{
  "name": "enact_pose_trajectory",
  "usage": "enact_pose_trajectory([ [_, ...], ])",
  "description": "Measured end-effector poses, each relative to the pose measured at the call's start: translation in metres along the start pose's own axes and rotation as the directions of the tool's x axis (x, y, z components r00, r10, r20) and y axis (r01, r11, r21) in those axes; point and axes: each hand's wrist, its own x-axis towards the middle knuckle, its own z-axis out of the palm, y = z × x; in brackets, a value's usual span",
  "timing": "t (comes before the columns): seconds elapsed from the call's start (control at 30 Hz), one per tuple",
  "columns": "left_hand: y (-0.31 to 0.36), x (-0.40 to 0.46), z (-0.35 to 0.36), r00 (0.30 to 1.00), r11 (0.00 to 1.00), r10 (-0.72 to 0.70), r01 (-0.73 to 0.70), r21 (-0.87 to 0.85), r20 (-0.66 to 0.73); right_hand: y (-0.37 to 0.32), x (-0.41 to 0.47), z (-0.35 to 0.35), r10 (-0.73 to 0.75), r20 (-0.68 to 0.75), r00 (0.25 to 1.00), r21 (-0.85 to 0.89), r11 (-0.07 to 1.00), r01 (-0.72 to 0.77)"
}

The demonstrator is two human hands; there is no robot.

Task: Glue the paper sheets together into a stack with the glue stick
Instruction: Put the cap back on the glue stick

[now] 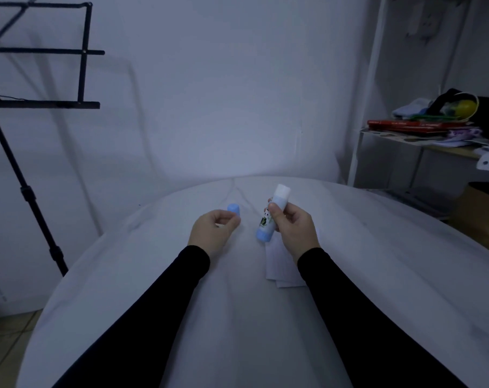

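The right hand (292,228) holds the glue stick (271,214) above the bench (377,275), its fingers (274,210) curled round the middle of the tube and the thumb pressing the printed label. The stick stands nearly upright, tilted a little: its white glue end points up and away from the person, its blue base down and towards the left arm. The cap is off. The left hand (213,228) pinches the blue cap (234,210) between thumb and fingertips, open end hidden in the grip, just beside the stick but not touching it.

The paper sheets (282,264) lie flat on the white cloth of the bench, directly under and slightly nearer the person than the right hand; the right wrist and sleeve cover their right part. At least two sheets show, their near edges a little out of line. How many there are in all I cannot tell.

What the coming move turns on, as I judge it: the glue end faces away from the paper, which lies below the stick's base. The stick would need to be turned over so the white end looks down, then brought straight down onto the top sheet. The right hand is the nearer one and already carries the stick; the left, busy with the cap, would have to set it aside to steady the sheets
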Motion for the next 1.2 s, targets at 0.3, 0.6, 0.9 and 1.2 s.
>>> enact_pose_trajectory([
  [0.3, -0.02, 0.051, 0.024, 0.994, 0.94, 0.097, -0.072, 0.334, -0.058, 0.011, 0.0, 0.003, -0.007, 0.059, 0.998, -0.116, 0.993, 0.014],
  [0.6, -0.025, 0.071, 0.033, 0.999, 0.942, 0.029, -0.017, 0.334, -0.031, 0.021, 0.003, -0.001, 0.048, 0.06, 0.997, -0.049, 0.998, -0.045],
  [0.9, 0.014, 0.044, 0.013, 0.98, 0.973, 0.147, -0.168, -0.156, -0.135, 0.017, 0.002, 0.001, -0.001, 0.078, 0.997, -0.149, 0.989, 0.013],
  [1.2, 0.055, -0.002, 0.01, 0.946, 0.917, 0.31, -0.323, -0.233, -0.09, 0.007, -0.011, 0.009, -0.025, 0.176, 0.984, -0.227, 0.972, 0.065],
])
